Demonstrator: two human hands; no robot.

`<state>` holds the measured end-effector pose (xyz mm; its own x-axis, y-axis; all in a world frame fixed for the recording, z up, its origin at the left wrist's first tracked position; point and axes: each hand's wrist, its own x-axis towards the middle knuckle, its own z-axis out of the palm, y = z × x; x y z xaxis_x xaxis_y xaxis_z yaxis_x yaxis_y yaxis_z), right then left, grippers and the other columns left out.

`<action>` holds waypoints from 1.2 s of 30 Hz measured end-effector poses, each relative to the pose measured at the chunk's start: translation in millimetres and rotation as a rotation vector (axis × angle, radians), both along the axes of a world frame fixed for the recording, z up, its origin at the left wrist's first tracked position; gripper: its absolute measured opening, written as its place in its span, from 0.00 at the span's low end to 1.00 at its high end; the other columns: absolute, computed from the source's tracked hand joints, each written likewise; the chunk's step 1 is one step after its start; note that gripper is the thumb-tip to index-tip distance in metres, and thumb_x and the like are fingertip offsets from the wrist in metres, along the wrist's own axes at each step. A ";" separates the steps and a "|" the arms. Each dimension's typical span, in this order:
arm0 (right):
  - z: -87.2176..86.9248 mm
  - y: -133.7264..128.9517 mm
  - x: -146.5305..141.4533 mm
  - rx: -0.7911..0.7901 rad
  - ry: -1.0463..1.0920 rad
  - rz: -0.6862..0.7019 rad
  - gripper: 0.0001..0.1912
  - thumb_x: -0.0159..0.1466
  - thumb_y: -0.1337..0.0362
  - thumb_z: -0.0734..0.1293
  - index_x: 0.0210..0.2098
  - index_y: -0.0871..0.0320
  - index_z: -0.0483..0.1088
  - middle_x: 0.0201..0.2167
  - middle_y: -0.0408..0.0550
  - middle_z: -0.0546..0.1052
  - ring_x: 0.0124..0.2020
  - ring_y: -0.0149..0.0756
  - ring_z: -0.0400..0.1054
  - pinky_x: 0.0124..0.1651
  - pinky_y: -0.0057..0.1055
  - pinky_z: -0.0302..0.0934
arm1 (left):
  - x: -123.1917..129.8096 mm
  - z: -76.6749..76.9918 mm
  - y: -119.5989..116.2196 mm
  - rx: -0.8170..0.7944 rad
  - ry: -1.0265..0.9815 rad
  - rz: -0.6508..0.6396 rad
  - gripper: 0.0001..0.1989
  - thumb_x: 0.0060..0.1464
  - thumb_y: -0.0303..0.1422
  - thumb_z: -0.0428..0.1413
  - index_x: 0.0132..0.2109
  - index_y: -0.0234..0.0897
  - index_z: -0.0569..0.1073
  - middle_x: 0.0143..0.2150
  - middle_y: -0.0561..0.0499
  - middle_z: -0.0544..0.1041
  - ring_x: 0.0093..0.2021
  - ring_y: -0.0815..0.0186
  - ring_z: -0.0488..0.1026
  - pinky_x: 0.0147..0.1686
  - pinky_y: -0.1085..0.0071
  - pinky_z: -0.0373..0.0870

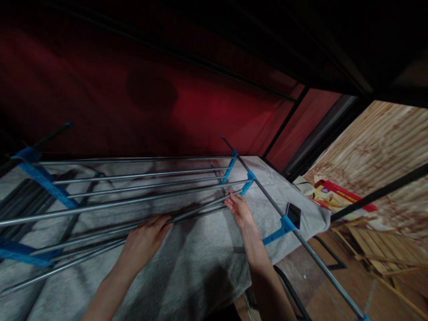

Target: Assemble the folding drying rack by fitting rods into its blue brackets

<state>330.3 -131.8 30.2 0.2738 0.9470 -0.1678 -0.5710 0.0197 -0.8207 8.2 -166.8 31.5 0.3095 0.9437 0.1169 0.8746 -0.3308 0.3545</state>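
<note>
A rack of thin grey metal tubes (133, 203) joined by blue plastic brackets (50, 183) lies across the grey cloth. My left hand (147, 240) is closed over a metal tube (197, 210) in the nearer group, its thumb along the top. Close to the right end of that tube, my right hand (238, 208) pinches it beside a blue bracket (248, 183). One lower blue bracket (276, 235) sits on the long side pole (321, 263), with no tube in it. The undersides of my fingers are hidden.
A phone (294, 216) lies on the grey cloth (200, 276) beside the side pole. Several loose dark tubes (20, 200) lie at the left. Red fabric (214, 111) hangs behind. A red box (341, 196) and a wooden folding chair (384, 249) are at the right.
</note>
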 end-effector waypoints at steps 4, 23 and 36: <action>-0.4 -0.1 1.7 -0.003 -0.048 0.002 0.10 0.55 0.65 0.78 0.33 0.56 0.73 0.33 0.43 0.80 0.29 0.28 0.74 0.39 0.27 0.73 | -1.5 -0.4 0.8 0.028 -0.024 -0.010 0.24 0.67 0.44 0.42 0.56 0.40 0.76 0.54 0.45 0.79 0.49 0.52 0.79 0.47 0.57 0.76; -31.0 -21.1 32.1 0.024 -0.464 -0.318 0.15 0.55 0.57 0.72 0.40 0.54 0.72 0.38 0.46 0.78 0.36 0.34 0.72 0.39 0.31 0.70 | -1.1 10.2 5.6 0.078 -0.032 -0.028 0.23 0.67 0.43 0.41 0.55 0.41 0.76 0.49 0.44 0.80 0.46 0.51 0.79 0.46 0.58 0.75; -29.6 -8.5 41.9 0.120 -0.705 -0.397 0.27 0.58 0.61 0.68 0.58 0.54 0.71 0.60 0.51 0.74 0.60 0.42 0.68 0.66 0.41 0.58 | -4.1 16.9 9.8 0.138 0.084 -0.069 0.23 0.69 0.41 0.39 0.57 0.42 0.75 0.50 0.43 0.79 0.44 0.53 0.78 0.44 0.58 0.73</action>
<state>372.2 -140.3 0.6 0.5960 0.7578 0.2655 0.1462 0.2227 -0.9639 4.1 -157.1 48.4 0.3872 0.8966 0.2149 0.8727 -0.4316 0.2282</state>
